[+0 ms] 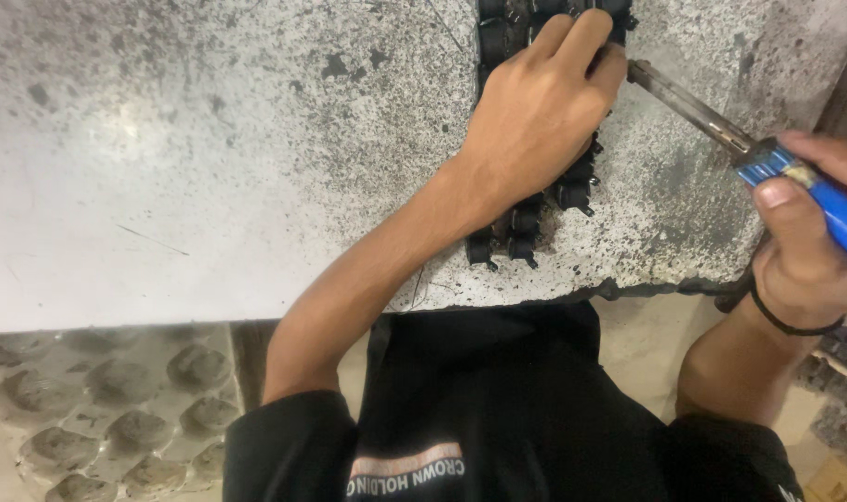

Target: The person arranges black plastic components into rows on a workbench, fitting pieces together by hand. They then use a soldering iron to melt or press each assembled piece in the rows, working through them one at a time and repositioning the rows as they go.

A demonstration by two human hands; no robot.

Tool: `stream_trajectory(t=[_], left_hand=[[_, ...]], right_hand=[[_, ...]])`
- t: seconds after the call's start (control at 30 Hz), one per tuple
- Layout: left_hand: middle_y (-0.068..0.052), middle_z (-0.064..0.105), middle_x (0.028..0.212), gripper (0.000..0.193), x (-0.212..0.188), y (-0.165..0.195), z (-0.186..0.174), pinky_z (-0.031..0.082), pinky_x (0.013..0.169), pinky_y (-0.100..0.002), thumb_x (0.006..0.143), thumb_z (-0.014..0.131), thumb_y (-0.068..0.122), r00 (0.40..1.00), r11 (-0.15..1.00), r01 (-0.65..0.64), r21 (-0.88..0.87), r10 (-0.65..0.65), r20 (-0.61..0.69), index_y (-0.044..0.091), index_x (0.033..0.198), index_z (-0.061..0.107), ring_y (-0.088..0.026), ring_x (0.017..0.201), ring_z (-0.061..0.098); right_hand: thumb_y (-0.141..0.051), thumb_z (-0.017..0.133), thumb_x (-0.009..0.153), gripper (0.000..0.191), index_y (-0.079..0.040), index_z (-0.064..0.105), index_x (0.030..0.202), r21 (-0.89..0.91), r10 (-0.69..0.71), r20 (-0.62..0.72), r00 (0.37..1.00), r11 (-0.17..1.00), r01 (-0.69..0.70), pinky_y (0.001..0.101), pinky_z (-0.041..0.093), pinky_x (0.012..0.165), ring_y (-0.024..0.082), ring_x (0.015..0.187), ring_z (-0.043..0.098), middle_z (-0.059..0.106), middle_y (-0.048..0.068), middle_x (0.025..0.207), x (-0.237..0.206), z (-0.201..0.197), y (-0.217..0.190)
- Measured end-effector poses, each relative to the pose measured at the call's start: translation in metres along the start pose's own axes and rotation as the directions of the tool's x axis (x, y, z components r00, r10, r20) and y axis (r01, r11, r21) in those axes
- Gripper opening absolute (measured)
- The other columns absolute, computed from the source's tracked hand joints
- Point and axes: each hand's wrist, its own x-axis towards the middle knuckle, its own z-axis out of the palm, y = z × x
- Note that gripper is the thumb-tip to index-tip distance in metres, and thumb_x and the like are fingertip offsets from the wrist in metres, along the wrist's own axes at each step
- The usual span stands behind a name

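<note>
Black plastic component rows [521, 228] lie steadied under my flattened left hand [535, 112] while my right hand [809, 251] grips the blue-handled soldering iron [721, 135], tip at them.

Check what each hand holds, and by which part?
Right hand: soldering iron, gripped by its blue handle. Left hand: presses on the row of small black parts; no clear grasp.

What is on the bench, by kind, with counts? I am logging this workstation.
Soldering iron with blue handle, in the right hand: 1
Strip of small black components, under the left hand: 1
Speckled grey worktop: 1
Total: 3
</note>
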Motion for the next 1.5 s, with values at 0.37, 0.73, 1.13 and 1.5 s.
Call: stream_trajectory(t=[0.37,0.73,1.13,1.5], left_hand=[[-0.009,0.056,0.111,0.014,-0.003,-0.003,0.014,0.062,0.074,-0.028,0.084,0.074,-0.003,1.0,1.0,-0.011,0.025,0.012,-0.014,-0.005,0.098,0.073,-0.02,0.098,0.061],[-0.008,0.055,0.112,0.014,-0.003,-0.003,0.01,0.062,0.075,-0.031,0.082,0.074,-0.002,1.0,1.0,-0.014,0.027,0.015,-0.013,-0.004,0.096,0.072,-0.021,0.099,0.061],[-0.008,0.054,0.111,0.014,-0.005,-0.004,0.009,0.062,0.077,-0.032,0.084,0.073,0.001,1.0,1.0,-0.01,0.024,0.01,0.006,-0.003,0.098,0.072,-0.022,0.099,0.061],[-0.01,0.053,0.113,0.024,0.001,0.0,-0.006,0.064,0.079,-0.031,0.083,0.073,-0.001,0.999,0.999,-0.028,0.037,0.029,-0.03,-0.006,0.106,0.069,-0.021,0.1,0.062]], right_hand=[[-0.01,0.077,0.106,0.029,0.012,0.069,0.123,-0.087,-0.044,0.047,0.998,0.995,0.048,0.0261,0.051,0.087,0.021,0.093,0.063,0.068,0.017,0.113,0.004,-0.005,0.002],[-0.008,0.08,0.106,0.028,0.011,0.068,0.122,-0.059,-0.016,0.012,1.0,0.998,0.017,0.0271,0.052,0.09,0.022,0.095,0.064,0.068,0.017,0.115,0.0,-0.008,0.008],[-0.008,0.076,0.105,0.028,0.011,0.068,0.124,-0.109,-0.024,0.05,0.998,0.994,0.03,0.0258,0.049,0.088,0.021,0.094,0.061,0.065,0.016,0.111,-0.004,-0.016,0.015],[-0.01,0.076,0.101,0.029,0.01,0.07,0.121,-0.091,0.048,-0.035,0.998,0.995,-0.051,0.0243,0.049,0.08,0.017,0.086,0.061,0.07,0.015,0.112,0.003,0.002,-0.021]])
